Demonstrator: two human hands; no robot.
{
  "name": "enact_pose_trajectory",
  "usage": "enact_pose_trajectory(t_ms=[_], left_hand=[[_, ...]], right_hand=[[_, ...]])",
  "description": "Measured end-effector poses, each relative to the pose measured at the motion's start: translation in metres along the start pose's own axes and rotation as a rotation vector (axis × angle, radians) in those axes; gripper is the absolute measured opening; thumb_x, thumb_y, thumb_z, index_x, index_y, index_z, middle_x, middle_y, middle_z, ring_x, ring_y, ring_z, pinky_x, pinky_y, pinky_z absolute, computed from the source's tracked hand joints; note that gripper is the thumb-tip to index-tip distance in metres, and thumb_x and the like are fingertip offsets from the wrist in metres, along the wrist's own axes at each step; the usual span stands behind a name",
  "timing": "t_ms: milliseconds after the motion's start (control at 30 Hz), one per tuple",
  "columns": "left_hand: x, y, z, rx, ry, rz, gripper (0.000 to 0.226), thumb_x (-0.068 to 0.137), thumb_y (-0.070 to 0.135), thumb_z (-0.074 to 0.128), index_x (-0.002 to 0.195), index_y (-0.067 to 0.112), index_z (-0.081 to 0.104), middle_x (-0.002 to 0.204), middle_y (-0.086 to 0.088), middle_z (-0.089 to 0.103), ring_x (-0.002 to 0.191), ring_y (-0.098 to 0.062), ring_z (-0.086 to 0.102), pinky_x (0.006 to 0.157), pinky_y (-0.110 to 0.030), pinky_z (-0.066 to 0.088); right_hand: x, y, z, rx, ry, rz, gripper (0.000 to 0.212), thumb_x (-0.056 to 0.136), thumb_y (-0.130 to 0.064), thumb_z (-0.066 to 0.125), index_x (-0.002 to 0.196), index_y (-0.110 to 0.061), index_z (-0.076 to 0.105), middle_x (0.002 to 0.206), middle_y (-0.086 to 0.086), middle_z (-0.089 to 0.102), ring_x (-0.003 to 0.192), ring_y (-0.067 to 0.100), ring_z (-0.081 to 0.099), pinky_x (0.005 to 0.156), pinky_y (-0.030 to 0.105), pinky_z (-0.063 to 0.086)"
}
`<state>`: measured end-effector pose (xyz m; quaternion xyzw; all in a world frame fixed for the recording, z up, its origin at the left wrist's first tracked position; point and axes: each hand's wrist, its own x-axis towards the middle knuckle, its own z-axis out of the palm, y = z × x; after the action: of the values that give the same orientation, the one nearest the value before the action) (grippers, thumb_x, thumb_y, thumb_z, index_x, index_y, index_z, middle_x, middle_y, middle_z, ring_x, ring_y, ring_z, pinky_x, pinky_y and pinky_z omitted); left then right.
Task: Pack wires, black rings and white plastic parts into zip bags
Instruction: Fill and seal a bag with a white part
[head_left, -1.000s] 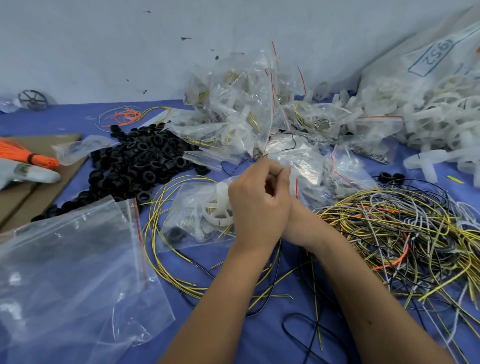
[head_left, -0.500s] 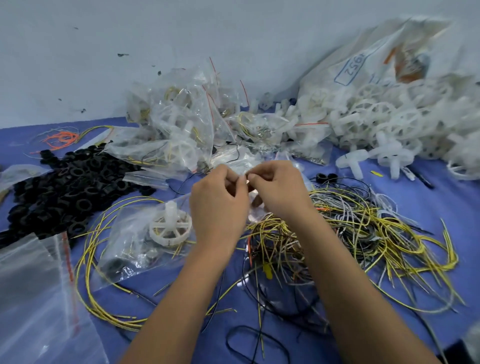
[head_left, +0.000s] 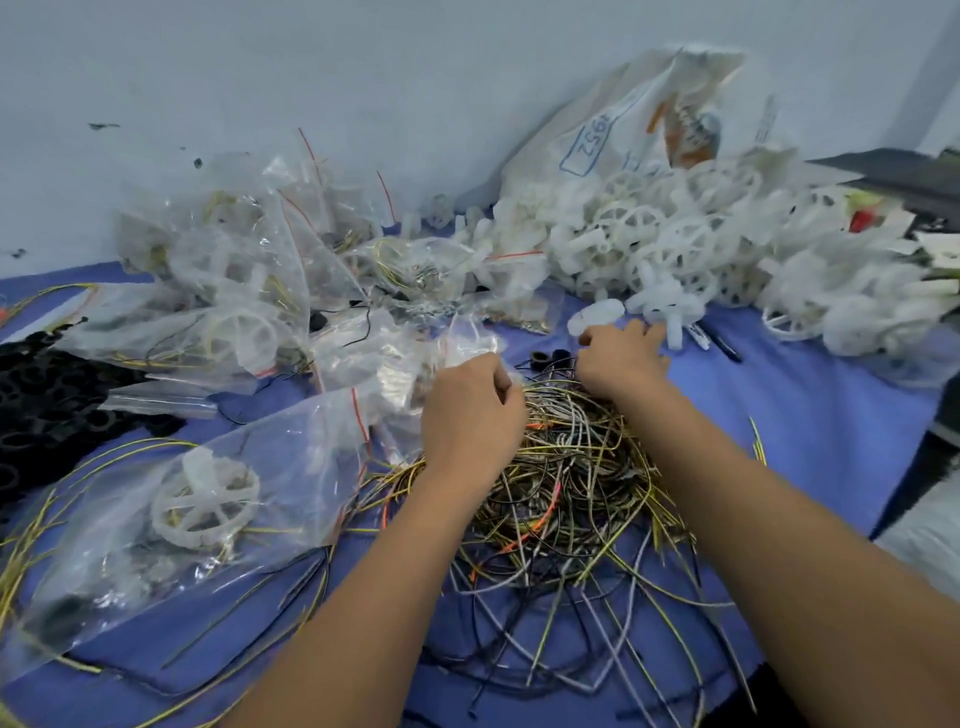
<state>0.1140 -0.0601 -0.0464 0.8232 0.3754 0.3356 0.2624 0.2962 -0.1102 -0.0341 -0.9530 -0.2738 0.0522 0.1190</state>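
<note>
Hands split apart since earlier | right hand reaching to white plastic part, grasp unclear | left hand pinching clear zip bag above wire tangle | black rings far left

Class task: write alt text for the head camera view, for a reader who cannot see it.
Two bare hands work over a tangled pile of wires on a blue table: the left hand pinches a clear zip bag, the right hand reaches toward a heap of white plastic parts. Black rings lie far left.
</note>
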Motion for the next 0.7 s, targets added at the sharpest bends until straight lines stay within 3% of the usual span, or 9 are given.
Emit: enact_pose_trajectory(t_ms=[133, 200, 267, 333, 433, 500, 600, 700], left_hand=[[-0.004, -0.004, 0.003, -0.015, -0.032, -0.022, 0.018, 0.09, 0.023, 0.065, 0.072, 0.023, 0.063, 0.064, 0.006, 0.063, 0.072, -0.019, 0.062, 0.067, -0.038, 0.055], [-0.005, -0.003, -0.001, -0.008, 0.0, 0.001, 0.018, 0.089, 0.023, 0.066, 0.072, 0.022, 0.063, 0.064, 0.006, 0.063, 0.068, -0.018, 0.062, 0.067, -0.037, 0.055], [-0.007, -0.001, -0.009, 0.007, 0.047, 0.049, 0.018, 0.089, 0.023, 0.067, 0.072, 0.022, 0.063, 0.063, 0.006, 0.063, 0.066, -0.019, 0.061, 0.063, -0.035, 0.051], [-0.01, 0.0, -0.021, 0.054, 0.112, 0.116, 0.018, 0.09, 0.024, 0.069, 0.073, 0.022, 0.061, 0.065, 0.007, 0.063, 0.065, -0.02, 0.06, 0.059, -0.034, 0.049], [-0.014, -0.004, -0.046, 0.189, 0.261, 0.231, 0.017, 0.087, 0.021, 0.074, 0.078, 0.021, 0.06, 0.07, 0.006, 0.061, 0.074, -0.021, 0.056, 0.055, -0.031, 0.038], [-0.018, -0.013, -0.065, 0.285, 0.342, 0.243, 0.017, 0.082, 0.021, 0.079, 0.085, 0.02, 0.062, 0.083, 0.003, 0.061, 0.09, -0.023, 0.051, 0.059, -0.03, 0.033], [-0.028, -0.037, -0.092, 0.417, 0.359, 0.17, 0.03, 0.074, 0.018, 0.083, 0.097, 0.018, 0.064, 0.102, -0.004, 0.056, 0.104, -0.027, 0.046, 0.072, -0.03, 0.036], [-0.041, -0.066, -0.113, 0.371, 0.375, 0.071, 0.036, 0.071, 0.011, 0.08, 0.102, 0.016, 0.062, 0.108, -0.01, 0.054, 0.102, -0.032, 0.051, 0.078, -0.036, 0.043]], right_hand=[[0.008, 0.005, 0.004, 0.01, -0.124, 0.006, 0.03, 0.102, -0.026, 0.046, 0.13, -0.021, 0.056, 0.153, 0.015, 0.037, 0.149, 0.038, 0.012, 0.113, 0.058, 0.021], [0.008, 0.003, 0.003, 0.017, -0.094, 0.018, 0.03, 0.1, -0.022, 0.049, 0.128, -0.022, 0.06, 0.147, 0.013, 0.044, 0.147, 0.037, 0.017, 0.111, 0.057, 0.023], [0.005, 0.0, 0.002, 0.043, 0.024, 0.014, 0.017, 0.097, -0.016, 0.052, 0.105, -0.022, 0.066, 0.127, 0.011, 0.056, 0.14, 0.036, 0.029, 0.107, 0.054, 0.028], [-0.002, -0.005, -0.001, 0.134, 0.175, -0.015, 0.018, 0.097, -0.015, 0.053, 0.088, -0.025, 0.065, 0.111, 0.009, 0.064, 0.128, 0.036, 0.042, 0.101, 0.051, 0.031], [-0.022, -0.017, -0.004, 0.266, 0.388, -0.106, 0.025, 0.103, -0.022, 0.048, 0.108, -0.028, 0.072, 0.108, 0.007, 0.071, 0.113, 0.037, 0.054, 0.095, 0.046, 0.037], [-0.041, -0.031, -0.006, 0.396, 0.481, -0.216, 0.027, 0.105, -0.025, 0.047, 0.114, -0.025, 0.072, 0.105, 0.007, 0.074, 0.104, 0.036, 0.061, 0.088, 0.043, 0.048], [-0.075, -0.064, -0.008, 0.668, 0.509, -0.333, 0.026, 0.103, -0.023, 0.05, 0.111, -0.021, 0.074, 0.096, 0.005, 0.076, 0.089, 0.025, 0.068, 0.075, 0.039, 0.053], [-0.109, -0.104, -0.002, 1.077, 0.327, -0.294, 0.018, 0.101, -0.019, 0.051, 0.103, -0.017, 0.069, 0.077, 0.005, 0.072, 0.065, 0.01, 0.065, 0.063, 0.031, 0.05]])
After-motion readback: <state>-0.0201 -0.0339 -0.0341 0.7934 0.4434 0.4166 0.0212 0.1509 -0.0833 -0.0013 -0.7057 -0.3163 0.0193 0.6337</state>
